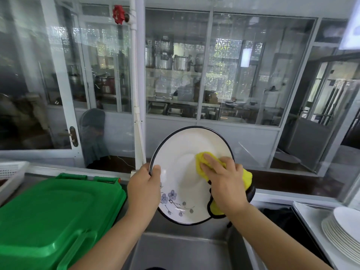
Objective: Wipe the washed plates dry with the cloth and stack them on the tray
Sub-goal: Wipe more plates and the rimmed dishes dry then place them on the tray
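Bin (58,215) left of sink (183,250); stacked plates (342,230) right.

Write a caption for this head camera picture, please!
Left hand holds a flowered plate while right hand wipes it with a yellow cloth.

This is a commercial kitchen: a steel sink (185,250), stacked white plates (342,230), and big metal pots (181,62) on shelves behind glass.
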A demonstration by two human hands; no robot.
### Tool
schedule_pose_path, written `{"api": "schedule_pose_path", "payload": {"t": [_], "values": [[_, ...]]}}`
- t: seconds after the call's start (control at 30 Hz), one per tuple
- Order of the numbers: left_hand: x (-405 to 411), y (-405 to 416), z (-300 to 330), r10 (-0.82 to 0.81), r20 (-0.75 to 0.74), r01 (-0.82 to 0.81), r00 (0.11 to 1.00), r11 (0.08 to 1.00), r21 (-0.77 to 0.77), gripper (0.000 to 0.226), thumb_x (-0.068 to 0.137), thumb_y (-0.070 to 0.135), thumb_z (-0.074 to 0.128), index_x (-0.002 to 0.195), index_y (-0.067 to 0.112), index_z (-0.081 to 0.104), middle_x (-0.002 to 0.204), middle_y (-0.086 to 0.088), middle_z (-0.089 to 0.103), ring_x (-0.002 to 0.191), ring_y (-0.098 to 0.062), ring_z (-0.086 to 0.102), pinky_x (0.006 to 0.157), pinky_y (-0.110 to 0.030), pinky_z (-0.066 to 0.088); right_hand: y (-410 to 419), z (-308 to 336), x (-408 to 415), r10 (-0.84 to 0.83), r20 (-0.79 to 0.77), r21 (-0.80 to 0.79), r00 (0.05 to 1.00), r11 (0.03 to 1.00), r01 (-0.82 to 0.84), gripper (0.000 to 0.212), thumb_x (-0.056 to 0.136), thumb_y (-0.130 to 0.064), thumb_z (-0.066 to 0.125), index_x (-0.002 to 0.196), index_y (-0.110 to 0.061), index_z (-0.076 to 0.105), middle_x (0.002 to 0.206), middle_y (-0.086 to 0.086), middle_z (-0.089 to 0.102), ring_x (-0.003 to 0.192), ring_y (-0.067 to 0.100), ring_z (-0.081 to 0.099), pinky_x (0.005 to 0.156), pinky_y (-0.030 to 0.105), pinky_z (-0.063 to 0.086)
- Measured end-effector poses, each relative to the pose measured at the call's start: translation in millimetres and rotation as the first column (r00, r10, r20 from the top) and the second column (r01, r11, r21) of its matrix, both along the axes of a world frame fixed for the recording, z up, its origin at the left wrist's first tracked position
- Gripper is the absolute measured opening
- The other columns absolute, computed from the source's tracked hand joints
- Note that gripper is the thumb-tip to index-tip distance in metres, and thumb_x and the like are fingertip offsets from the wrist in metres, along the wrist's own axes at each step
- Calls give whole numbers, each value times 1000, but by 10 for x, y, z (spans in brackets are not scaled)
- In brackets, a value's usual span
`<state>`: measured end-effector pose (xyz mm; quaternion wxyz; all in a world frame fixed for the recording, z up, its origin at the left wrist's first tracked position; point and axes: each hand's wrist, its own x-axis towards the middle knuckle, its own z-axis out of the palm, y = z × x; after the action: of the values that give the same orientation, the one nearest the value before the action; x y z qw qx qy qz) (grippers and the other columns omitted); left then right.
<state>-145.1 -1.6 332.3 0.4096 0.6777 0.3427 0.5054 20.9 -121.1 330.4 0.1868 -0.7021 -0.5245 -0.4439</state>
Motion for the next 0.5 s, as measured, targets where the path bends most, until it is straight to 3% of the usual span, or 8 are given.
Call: {"api": "schedule_pose_path", "payload": {"t": [0.17, 0.3, 0.4, 0.5], "values": [[32, -99, 23, -12, 87, 15, 996, 999, -35, 27, 93, 27, 51, 71, 13, 56, 65, -10, 60, 61, -20, 54, 62, -35, 44, 238, 59, -407, 164, -180, 66, 970, 986, -155, 60, 59, 5, 67, 117, -7, 67, 134, 13, 56, 86, 39, 53, 69, 46, 50], [43, -98, 79, 44, 214, -34, 976, 998, -50, 29, 94, 27, 52, 72, 8, 54, 65, -11, 57, 58, -15, 50, 61, -37, 43, 202, -139, -767, 313, -331, 18, 890, 945, -325, 56, 71, -11, 55, 126, -10, 61, 141, 12, 48, 87, 31, 51, 76, 42, 51], [28, -64, 124, 59, 276, -42, 959, 997, -68, 34, 94, 25, 53, 63, 12, 47, 55, 3, 50, 52, -7, 42, 59, -35, 38, 99, -239, -864, 354, -353, -3, 866, 925, -380, 52, 75, -20, 50, 126, -17, 62, 141, 3, 50, 87, 26, 52, 71, 39, 48], [7, -54, 149, 59, 295, -34, 954, 995, -89, 36, 94, 25, 53, 60, 14, 43, 52, 9, 47, 50, -3, 40, 58, -33, 37, -25, -283, -798, 334, -280, -73, 900, 927, -367, 49, 75, -35, 59, 123, -24, 63, 139, -5, 52, 92, 21, 54, 73, 36, 45]]}}
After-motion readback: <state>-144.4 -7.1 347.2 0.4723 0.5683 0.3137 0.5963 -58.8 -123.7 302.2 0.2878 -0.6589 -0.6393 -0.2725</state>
